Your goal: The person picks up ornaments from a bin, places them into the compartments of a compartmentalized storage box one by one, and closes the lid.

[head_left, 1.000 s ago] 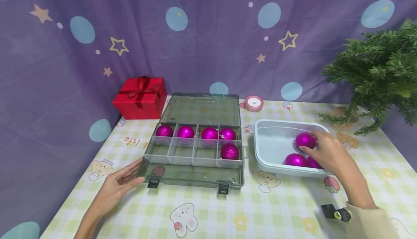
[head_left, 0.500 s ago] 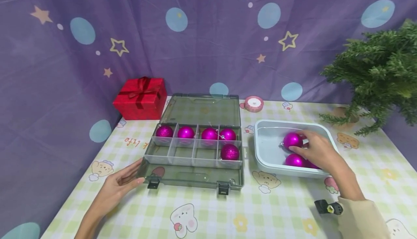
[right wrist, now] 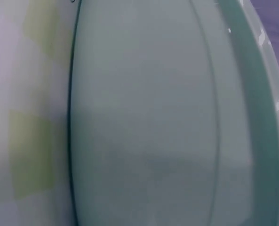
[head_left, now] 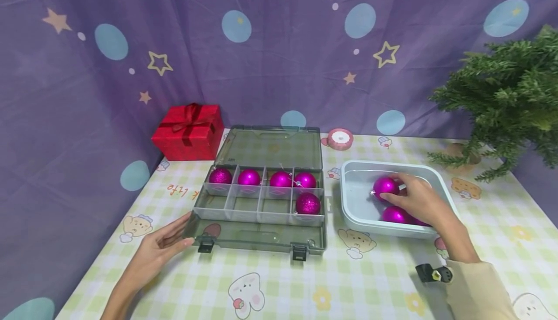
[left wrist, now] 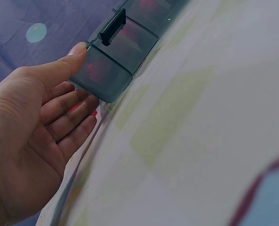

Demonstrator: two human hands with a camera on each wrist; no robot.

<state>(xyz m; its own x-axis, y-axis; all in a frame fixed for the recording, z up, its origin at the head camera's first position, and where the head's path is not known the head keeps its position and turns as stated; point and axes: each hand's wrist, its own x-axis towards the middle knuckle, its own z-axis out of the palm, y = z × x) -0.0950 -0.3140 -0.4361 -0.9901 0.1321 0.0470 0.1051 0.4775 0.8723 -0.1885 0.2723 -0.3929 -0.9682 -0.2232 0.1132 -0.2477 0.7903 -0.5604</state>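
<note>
A see-through grey organizer box (head_left: 257,230) with divided compartments lies with its lid raised back. Shiny magenta Christmas balls (head_left: 249,178) fill its back row, and a glittery ball (head_left: 307,204) sits front right. My left hand (head_left: 154,252) holds the box's near left corner, thumb on the rim (left wrist: 85,45) and fingers along the side. My right hand (head_left: 420,204) grips a smooth magenta Christmas ball (head_left: 385,188) between thumb and fingers inside the pale blue tub (head_left: 355,220). Below it lies another ball (head_left: 395,215); one more is partly hidden. The right wrist view shows only the tub wall (right wrist: 144,113) and tablecloth.
A red gift box (head_left: 187,133) stands at the back left. Behind the tub lies a pink ribbon roll (head_left: 340,139). Green tree branches (head_left: 505,102) overhang the right side. A black device (head_left: 433,273) is at the right sleeve, over the checked tablecloth (head_left: 283,291).
My right hand has moved left within the tub, carrying the Christmas ball with it. The left hand and the organizer box have stayed in place.
</note>
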